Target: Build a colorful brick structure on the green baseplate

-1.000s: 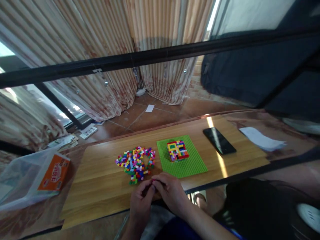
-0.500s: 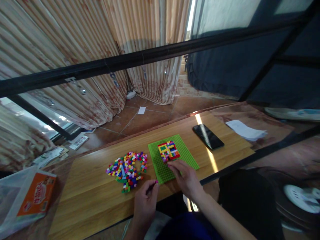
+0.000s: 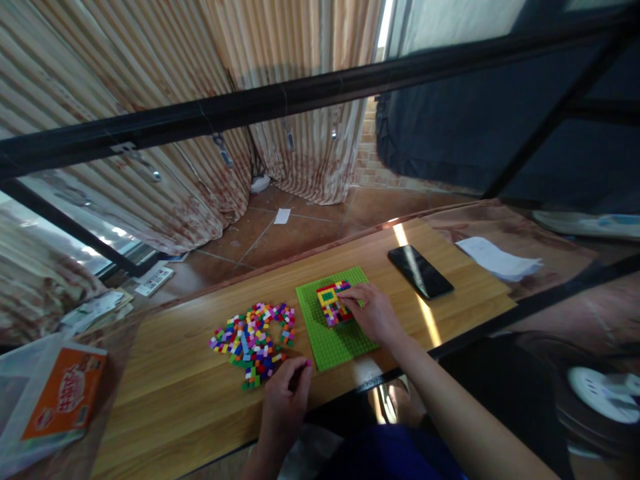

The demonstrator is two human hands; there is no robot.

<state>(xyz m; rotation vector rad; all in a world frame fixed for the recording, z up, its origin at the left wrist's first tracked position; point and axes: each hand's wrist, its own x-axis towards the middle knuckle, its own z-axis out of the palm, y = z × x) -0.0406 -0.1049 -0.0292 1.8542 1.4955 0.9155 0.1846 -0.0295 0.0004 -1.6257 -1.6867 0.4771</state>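
Note:
My left hand (image 3: pixel 287 392) rests by the table's front edge, closed in a pinch on a small pink toy brick (image 3: pixel 308 363). Across from it, my right hand (image 3: pixel 369 311) reaches over a green baseplate (image 3: pixel 320 353). Its fingertips are pinched together at the right side of a block of multicoloured bricks (image 3: pixel 330 311) built on that plate. Whatever sits between those fingertips is hidden, and the fingers cover the block's right part. A yellow square outline shows on the block's left part. Left of the plate spreads a pile of loose coloured bricks (image 3: pixel 255 340).
A black phone (image 3: pixel 420 272) lies right of the baseplate on the wooden table (image 3: pixel 175 373). Beyond it are white papers (image 3: pixel 499 259). A clear plastic bin with an orange label (image 3: pixel 65 393) stands at the left. A dark metal bar (image 3: pixel 175 119) crosses behind the table.
My right hand has moved up and forward from the block's near edge to over its right side. My left hand has shifted slightly left, still pinching the pink brick.

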